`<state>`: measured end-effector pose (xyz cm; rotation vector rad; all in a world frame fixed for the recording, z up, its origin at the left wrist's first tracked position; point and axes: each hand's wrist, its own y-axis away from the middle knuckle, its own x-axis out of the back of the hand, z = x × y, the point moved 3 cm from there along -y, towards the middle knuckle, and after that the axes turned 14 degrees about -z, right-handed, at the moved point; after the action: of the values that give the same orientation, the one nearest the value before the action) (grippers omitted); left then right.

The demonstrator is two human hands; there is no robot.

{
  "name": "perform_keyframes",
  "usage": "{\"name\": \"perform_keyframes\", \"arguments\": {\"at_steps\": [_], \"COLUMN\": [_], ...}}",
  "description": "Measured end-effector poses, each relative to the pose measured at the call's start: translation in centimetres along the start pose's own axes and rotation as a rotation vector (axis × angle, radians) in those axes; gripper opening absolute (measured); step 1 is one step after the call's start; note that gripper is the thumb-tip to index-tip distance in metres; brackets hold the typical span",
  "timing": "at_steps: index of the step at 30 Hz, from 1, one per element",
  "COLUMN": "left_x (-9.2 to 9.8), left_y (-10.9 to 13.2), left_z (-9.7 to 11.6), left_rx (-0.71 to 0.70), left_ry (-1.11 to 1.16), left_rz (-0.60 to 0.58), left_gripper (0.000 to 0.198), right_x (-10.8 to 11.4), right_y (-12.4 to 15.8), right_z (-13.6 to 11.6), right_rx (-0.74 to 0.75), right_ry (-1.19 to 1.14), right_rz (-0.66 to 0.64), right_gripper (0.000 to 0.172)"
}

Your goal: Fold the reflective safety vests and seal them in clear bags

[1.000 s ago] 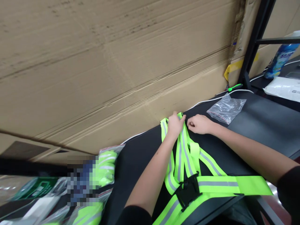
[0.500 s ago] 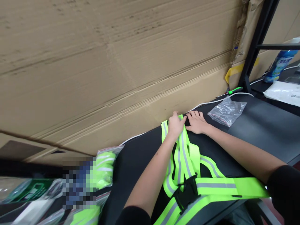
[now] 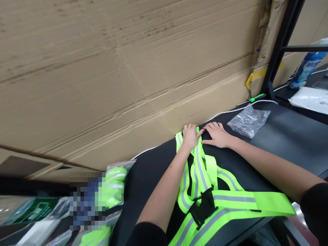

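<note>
A neon-yellow reflective vest (image 3: 201,167) made of straps with grey stripes lies spread on the black table (image 3: 151,174). Its black plastic buckle (image 3: 203,207) sits near the front edge, where a wide strap runs off to the right. At the far end of the straps, my left hand (image 3: 190,137) rests with its fingers curled over the strap and the thumb pointing right. Just to the right, my right hand (image 3: 217,135) lies palm down on the table, fingers out and thumb apart. Whatever is under the left palm is hidden.
Cardboard (image 3: 143,68) walls off the back. A clear plastic bag (image 3: 248,121), a green-handled screwdriver (image 3: 257,98) and a white cable (image 3: 228,112) lie at right. Bagged neon straps (image 3: 115,186) lie left. Beyond a black frame post (image 3: 279,54) stands a blue bottle (image 3: 306,70).
The fingers of my left hand have curled down over the strap end. My right hand has shifted very slightly; the straps in the middle have moved a little.
</note>
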<state>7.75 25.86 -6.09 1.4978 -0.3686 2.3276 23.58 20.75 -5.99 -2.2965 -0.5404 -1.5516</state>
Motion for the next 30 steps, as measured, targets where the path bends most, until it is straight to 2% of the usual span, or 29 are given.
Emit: {"name": "perform_keyframes", "arguments": {"at_steps": [2,6,9,11,13,16,18,20,21,23,26,30], "left_x": [0.1,1.1,3.0,4.7,6.4,7.4,6.8,5.3,4.4,2.4,0.1,-0.9], "left_y": [0.1,0.3,1.9,4.6,8.8,16.5,21.2,24.4,25.5,26.6,27.3,28.0], "left_z": [0.2,1.0,2.1,3.4,5.3,8.8,10.8,11.9,12.1,12.0,11.5,11.3], "left_rx": [-0.006,-0.008,-0.023,-0.054,-0.109,-0.244,-0.298,-0.328,-0.323,-0.303,-0.301,-0.289], "left_ry": [-0.010,0.005,0.042,0.071,0.095,0.143,0.093,0.016,-0.007,-0.033,-0.069,-0.096], "left_rz": [0.006,0.052,0.095,0.099,0.060,-0.142,-0.262,-0.314,-0.334,-0.371,-0.387,-0.320], "left_gripper": [0.032,0.033,0.028,0.026,0.025,0.023,0.030,0.059,0.068,0.074,0.072,0.067], "right_x": [0.4,2.3,3.8,4.5,4.6,3.6,2.5,1.1,0.4,-0.7,-1.4,-1.1], "right_y": [0.3,1.1,1.8,2.2,2.6,2.8,2.8,2.8,2.7,2.6,2.3,1.7], "right_z": [-0.2,-1.3,-2.3,-3.0,-3.5,-4.3,-4.7,-5.0,-5.1,-5.1,-4.7,-4.2], "right_rx": [0.027,0.061,0.147,0.213,0.267,0.325,0.325,0.304,0.296,0.291,0.257,0.212], "right_ry": [-0.040,-0.108,-0.133,-0.147,-0.157,-0.160,-0.117,-0.032,0.015,0.083,0.113,0.135], "right_rz": [0.013,0.064,-0.009,-0.091,-0.162,-0.221,-0.218,-0.208,-0.209,-0.221,-0.245,-0.284], "right_gripper": [0.045,0.035,0.021,0.021,0.021,0.023,0.039,0.060,0.066,0.070,0.078,0.084]}}
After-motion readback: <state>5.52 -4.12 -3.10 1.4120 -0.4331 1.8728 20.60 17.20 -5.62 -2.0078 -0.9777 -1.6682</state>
